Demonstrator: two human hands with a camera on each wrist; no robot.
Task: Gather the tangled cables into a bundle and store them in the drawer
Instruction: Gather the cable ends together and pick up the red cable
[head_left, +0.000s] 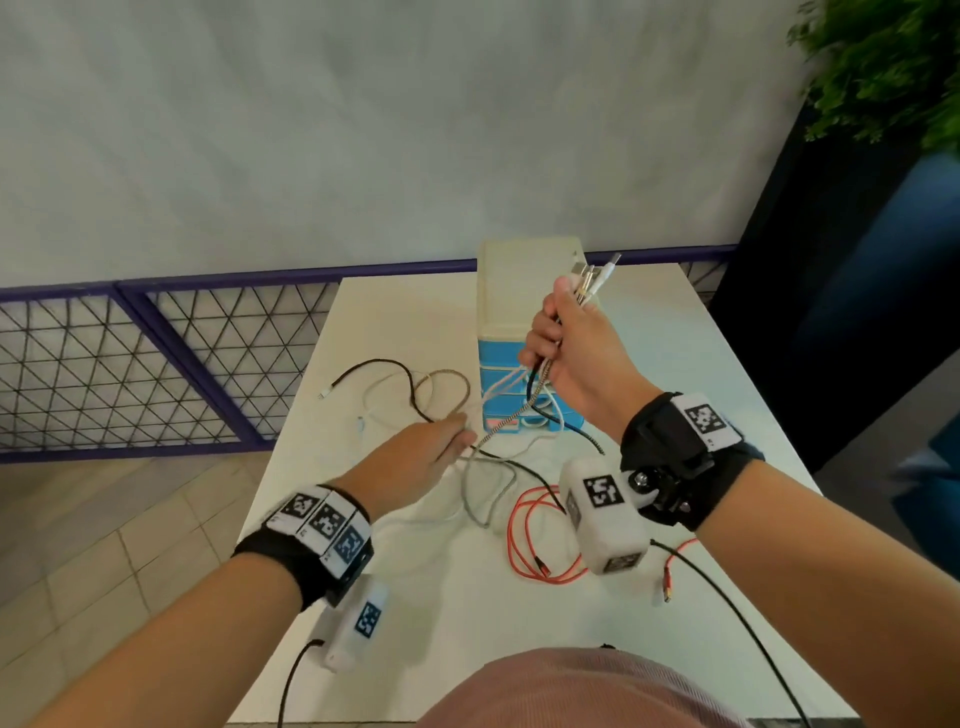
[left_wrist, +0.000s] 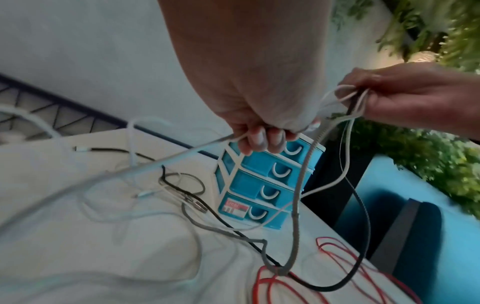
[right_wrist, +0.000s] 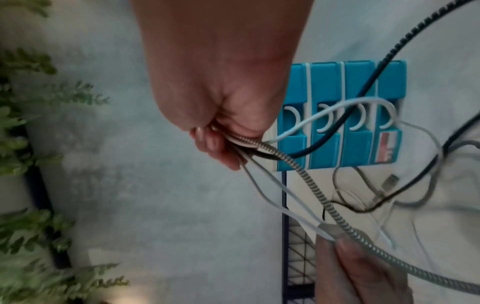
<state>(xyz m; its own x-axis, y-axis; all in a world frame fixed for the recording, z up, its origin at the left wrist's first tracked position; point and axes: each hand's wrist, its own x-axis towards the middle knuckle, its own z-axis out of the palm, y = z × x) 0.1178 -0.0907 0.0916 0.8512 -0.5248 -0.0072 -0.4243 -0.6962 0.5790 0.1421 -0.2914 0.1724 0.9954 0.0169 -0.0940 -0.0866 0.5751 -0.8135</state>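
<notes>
My right hand (head_left: 566, 343) is raised in front of the blue drawer unit (head_left: 506, 358) and grips several cable ends (head_left: 592, 275), plugs sticking up above the fist. White, black and braided cables (right_wrist: 306, 179) hang from that fist (right_wrist: 221, 131) down to the table. My left hand (head_left: 431, 452) is lower and to the left, pinching a white cable (left_wrist: 197, 148) between fingertips (left_wrist: 259, 139). More cables (head_left: 415, 389) lie tangled on the white table (head_left: 395, 322). All drawers (left_wrist: 267, 185) look closed.
A red cable (head_left: 535, 530) lies coiled on the table near my right wrist. A purple mesh fence (head_left: 156, 364) runs behind the table. A plant (head_left: 883, 67) stands at the far right, above a dark panel. The tiled floor (head_left: 104, 530) is at left.
</notes>
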